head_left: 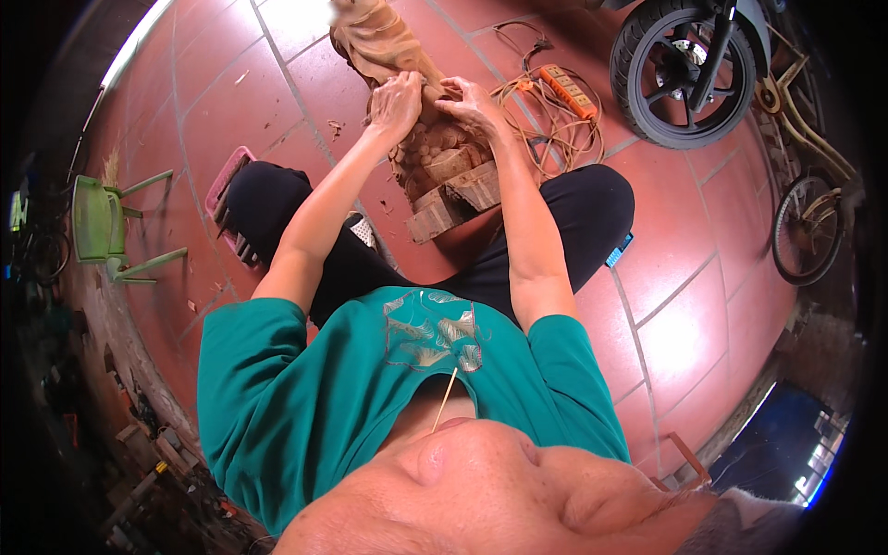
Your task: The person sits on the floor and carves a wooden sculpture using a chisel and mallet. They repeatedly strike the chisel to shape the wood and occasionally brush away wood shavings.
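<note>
Both hands — left hand [396, 104] and right hand [470, 104] — close around the wooden carving [435, 157] on the red tile floor [684, 305], which could tip if grip slackens.

You're on a red tile floor [684, 342]. On it: the carving [435, 157] standing between your knees, a pink tray [225, 190] at left, green chair [106, 227] tipped over, orange power strip [567, 91] with coiled cord [546, 125], scooter wheel [689, 74], bicycle [805, 213], wood chips.
</note>
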{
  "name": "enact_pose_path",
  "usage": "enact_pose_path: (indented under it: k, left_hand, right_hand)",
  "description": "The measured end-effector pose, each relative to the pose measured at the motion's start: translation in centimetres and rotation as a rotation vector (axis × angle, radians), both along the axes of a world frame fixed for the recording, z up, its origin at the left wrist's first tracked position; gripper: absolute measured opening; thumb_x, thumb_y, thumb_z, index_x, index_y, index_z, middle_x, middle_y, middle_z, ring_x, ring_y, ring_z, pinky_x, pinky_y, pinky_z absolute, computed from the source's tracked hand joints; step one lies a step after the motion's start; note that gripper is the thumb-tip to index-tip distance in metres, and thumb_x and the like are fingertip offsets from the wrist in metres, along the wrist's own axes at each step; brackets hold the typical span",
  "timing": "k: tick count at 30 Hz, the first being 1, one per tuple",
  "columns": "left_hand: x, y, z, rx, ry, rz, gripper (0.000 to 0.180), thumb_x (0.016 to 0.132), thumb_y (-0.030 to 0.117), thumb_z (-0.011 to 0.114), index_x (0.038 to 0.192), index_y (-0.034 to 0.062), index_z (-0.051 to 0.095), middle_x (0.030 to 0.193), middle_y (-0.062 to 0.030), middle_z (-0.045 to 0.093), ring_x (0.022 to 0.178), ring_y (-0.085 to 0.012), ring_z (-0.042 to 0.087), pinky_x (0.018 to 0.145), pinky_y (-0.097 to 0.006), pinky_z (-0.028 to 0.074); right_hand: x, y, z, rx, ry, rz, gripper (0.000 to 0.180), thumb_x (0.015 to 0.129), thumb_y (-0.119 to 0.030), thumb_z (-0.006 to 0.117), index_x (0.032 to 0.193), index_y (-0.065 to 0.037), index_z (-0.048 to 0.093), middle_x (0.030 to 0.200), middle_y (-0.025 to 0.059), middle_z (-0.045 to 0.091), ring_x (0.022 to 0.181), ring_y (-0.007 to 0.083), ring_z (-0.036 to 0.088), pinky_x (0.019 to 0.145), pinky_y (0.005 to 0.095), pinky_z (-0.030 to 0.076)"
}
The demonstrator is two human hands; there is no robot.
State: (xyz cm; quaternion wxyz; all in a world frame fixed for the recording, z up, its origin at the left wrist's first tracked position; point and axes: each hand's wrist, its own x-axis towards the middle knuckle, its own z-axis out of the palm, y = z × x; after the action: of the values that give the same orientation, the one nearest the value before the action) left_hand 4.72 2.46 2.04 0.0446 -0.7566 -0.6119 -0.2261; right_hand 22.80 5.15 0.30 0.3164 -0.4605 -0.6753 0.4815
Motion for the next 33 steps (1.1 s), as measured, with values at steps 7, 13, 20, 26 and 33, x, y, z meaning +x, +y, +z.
enact_pose_path:
  k: [7, 13, 20, 26, 33]
  left_hand:
    - [0.1, -0.9, 0.3, -0.15, -0.243, -0.066, 0.014, 0.087, 0.015, 0.059, 0.084, 0.0032, 0.066, 0.079, -0.0229, 0.067, 0.077, -0.0409, 0.067, 0.071, -0.051, 0.053]
    - [0.1, -0.6, 0.3, -0.083, -0.134, 0.026, 0.013, 0.086, 0.014, 0.059, 0.083, 0.0032, 0.064, 0.082, -0.0211, 0.068, 0.081, -0.0396, 0.067, 0.072, -0.05, 0.052]
    - [-0.1, -0.7, 0.4, -0.171, -0.17, -0.006, 0.015, 0.087, 0.015, 0.057, 0.082, 0.002, 0.064, 0.083, -0.0218, 0.068, 0.081, -0.0405, 0.067, 0.073, -0.05, 0.053]
    - [-0.7, -1.3, 0.7, -0.169, -0.179, -0.005, 0.016, 0.086, 0.014, 0.057, 0.082, 0.0008, 0.064, 0.083, -0.0228, 0.068, 0.081, -0.041, 0.067, 0.075, -0.05, 0.053]
    - [0.0, 0.7, 0.6, -0.075, -0.025, 0.093, 0.017, 0.085, 0.012, 0.054, 0.078, -0.0001, 0.064, 0.083, -0.0235, 0.069, 0.082, -0.0401, 0.068, 0.075, -0.049, 0.054]
  right_hand:
    - [0.5, 0.1, -0.5, 0.006, 0.053, 0.016, 0.064, 0.077, -0.02, 0.08, 0.13, 0.005, 0.054, 0.131, 0.0221, 0.059, 0.123, 0.0299, 0.058, 0.103, 0.0373, 0.047]
    - [0.6, 0.8, -0.3, -0.003, -0.083, 0.059, 0.076, 0.076, -0.026, 0.082, 0.137, 0.005, 0.048, 0.138, 0.0209, 0.054, 0.129, 0.029, 0.052, 0.107, 0.0375, 0.044]
    - [1.1, 0.0, -0.2, 0.003, -0.076, 0.053, 0.069, 0.076, -0.027, 0.081, 0.131, 0.003, 0.053, 0.132, 0.0183, 0.059, 0.122, 0.027, 0.058, 0.103, 0.036, 0.046]
    - [0.4, 0.2, 0.7, 0.08, -0.269, 0.018, 0.068, 0.076, -0.028, 0.082, 0.129, 0.004, 0.055, 0.129, 0.0178, 0.061, 0.119, 0.025, 0.059, 0.1, 0.0352, 0.047]
    - [0.7, -0.2, -0.6, 0.047, -0.139, -0.004, 0.072, 0.075, -0.036, 0.081, 0.131, 0.002, 0.054, 0.13, 0.0188, 0.06, 0.121, 0.0291, 0.058, 0.102, 0.0374, 0.045]
